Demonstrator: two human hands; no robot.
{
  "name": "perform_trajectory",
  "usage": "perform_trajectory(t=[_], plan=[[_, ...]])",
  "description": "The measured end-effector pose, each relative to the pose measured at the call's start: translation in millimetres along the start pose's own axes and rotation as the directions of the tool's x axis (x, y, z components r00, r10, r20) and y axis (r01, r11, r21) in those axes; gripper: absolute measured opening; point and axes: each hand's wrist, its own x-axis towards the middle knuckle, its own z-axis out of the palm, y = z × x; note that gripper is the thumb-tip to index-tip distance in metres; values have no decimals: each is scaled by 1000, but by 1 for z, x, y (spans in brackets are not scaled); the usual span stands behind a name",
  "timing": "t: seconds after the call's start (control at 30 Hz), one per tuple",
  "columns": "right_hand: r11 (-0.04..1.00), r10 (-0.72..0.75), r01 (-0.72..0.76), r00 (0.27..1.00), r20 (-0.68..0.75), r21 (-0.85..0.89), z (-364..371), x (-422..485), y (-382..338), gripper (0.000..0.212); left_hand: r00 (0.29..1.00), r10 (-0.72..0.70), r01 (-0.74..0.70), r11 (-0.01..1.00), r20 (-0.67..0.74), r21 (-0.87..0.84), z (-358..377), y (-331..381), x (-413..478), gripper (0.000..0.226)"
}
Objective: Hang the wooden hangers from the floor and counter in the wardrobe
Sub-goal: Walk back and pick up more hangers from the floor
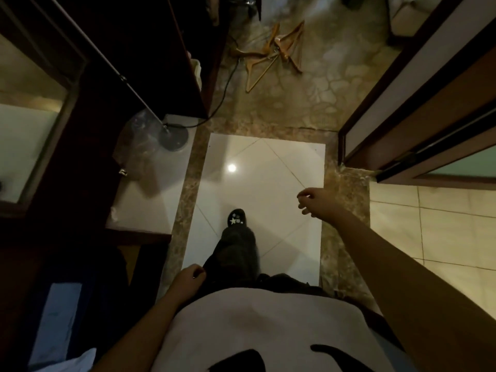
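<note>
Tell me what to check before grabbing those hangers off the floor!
1. Wooden hangers in sight, piled ahead on the floor: ok.
2. Left hand empty, loosely curled: ok.
3. Right hand empty, fingers open: ok.
4. Hangers within reach: not ok, they lie well ahead.
5. Black cable lying beside the pile, maybe a trip risk: not ok.
6. Hangers tangled together: cannot tell.

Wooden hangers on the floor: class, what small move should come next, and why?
Probably step forward toward the wooden hangers: they lie in a heap on the patterned floor well ahead, and both the left hand and right hand are empty.
</note>
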Motion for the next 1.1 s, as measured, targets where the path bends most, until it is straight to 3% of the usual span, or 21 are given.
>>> perform_trajectory(t=[0.1, 0.23, 0.43, 0.57, 0.7, 0.8, 0.9, 1.0, 1.1], plan=[[998, 53, -52, 999, -14, 17, -10, 28, -14, 24, 1000, -4, 4, 1000, 24, -12, -37, 31, 42, 23], [984, 176, -176, 984, 1, -1, -21, 49, -13, 25, 992, 59, -75, 988, 113, 137, -93, 81, 98, 27], [920, 378, -368, 924, -55, 136, -36, 61, -3, 25, 976, 162, -194, 952, 146, 237, -166, 182, 171, 28], [881, 462, -453, 886, -47, 137, -51, 71, 2, 32, 952, 253, -284, 939, 171, 192, -193, 250, 205, 17], [841, 529, -511, 845, -73, 177, -87, 96, 6, 37, 939, 280, -313, 937, 198, 157, -206, 315, 238, 22], [854, 510, -494, 856, -82, 162, -124, 136, -5, 31, 945, 268, -294, 947, 188, 127, -214, 351, 259, 16], [872, 483, -475, 874, -51, 117, -167, 192, -29, 40, 963, 211, -233, 964, 167, 126, -223, 365, 280, 11], [924, 378, -374, 925, -46, 76, -217, 246, -83, 25, 988, 78, -95, 988, 134, 123, -233, 370, 298, 9], [974, 227, -227, 974, 16, -8, -266, 302, -142, 26, 996, -8, 5, 1000, 87, 30, -238, 387, 307, 10]])
